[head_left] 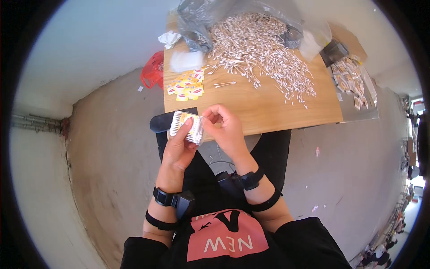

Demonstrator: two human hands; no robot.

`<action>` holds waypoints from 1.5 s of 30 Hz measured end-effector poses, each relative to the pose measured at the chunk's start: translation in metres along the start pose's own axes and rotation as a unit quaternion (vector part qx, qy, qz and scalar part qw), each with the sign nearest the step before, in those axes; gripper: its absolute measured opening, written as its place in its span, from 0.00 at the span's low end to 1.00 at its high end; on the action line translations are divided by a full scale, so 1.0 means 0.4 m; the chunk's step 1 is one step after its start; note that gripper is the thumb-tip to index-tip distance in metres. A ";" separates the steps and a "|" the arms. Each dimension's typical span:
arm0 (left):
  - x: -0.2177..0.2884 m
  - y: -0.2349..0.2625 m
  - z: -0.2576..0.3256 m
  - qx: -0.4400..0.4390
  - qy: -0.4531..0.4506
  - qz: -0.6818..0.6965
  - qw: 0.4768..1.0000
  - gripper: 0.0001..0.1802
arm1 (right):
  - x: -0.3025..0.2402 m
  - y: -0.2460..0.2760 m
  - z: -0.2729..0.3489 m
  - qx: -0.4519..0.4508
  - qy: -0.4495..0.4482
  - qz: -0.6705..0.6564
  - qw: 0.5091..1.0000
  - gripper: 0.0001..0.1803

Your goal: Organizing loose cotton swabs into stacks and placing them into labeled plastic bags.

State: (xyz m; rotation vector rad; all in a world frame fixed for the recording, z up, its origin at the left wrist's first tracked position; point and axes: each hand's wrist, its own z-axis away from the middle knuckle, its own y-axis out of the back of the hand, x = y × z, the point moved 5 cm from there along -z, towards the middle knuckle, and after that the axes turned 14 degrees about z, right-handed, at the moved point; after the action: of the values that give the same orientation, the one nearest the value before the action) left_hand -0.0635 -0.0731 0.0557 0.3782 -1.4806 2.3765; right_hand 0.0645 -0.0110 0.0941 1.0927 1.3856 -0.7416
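My left hand grips a clear plastic packet of cotton swabs, its thumb lying across the front. A yellow and white card shows through the plastic, and white swab tips line the packet's left side. At the packet's right end, my right hand has its fingers bent and pinched at the plastic edge. Both hands are over the near left edge of the wooden table. Beyond them lie several yellow cards and a big loose heap of cotton swabs.
A grey plastic bag lies behind the heap. Clear plastic bags and a crumpled white tissue lie at the left. A red bag hangs beside the table. At right, a box holds several filled packets.
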 end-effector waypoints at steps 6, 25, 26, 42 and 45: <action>-0.040 -0.041 -0.036 0.069 -0.033 0.008 0.997 0.14 | 0.041 0.046 0.008 0.097 -0.057 -0.090 0.990 0.15; -0.075 -0.011 -0.086 0.048 -0.091 0.030 0.994 0.18 | 0.086 0.033 0.017 0.030 -0.033 0.030 0.999 0.11; -0.074 0.002 -0.090 0.033 -0.079 0.034 0.996 0.17 | 0.122 0.025 0.020 -0.002 -0.080 -0.004 0.997 0.10; -0.052 0.003 -0.101 -0.053 -0.186 -0.559 0.806 0.13 | 0.105 0.099 0.032 0.098 0.066 0.201 0.972 0.05; -0.060 0.003 -0.092 -0.037 -0.159 -0.514 0.842 0.10 | 0.125 0.109 0.036 0.056 0.029 0.207 0.976 0.05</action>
State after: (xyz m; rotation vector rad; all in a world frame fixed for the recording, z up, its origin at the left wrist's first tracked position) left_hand -0.0442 -0.0433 0.0298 1.2263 -1.0322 1.4112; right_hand 0.1152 0.0011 0.0502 1.4463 1.1196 -0.4889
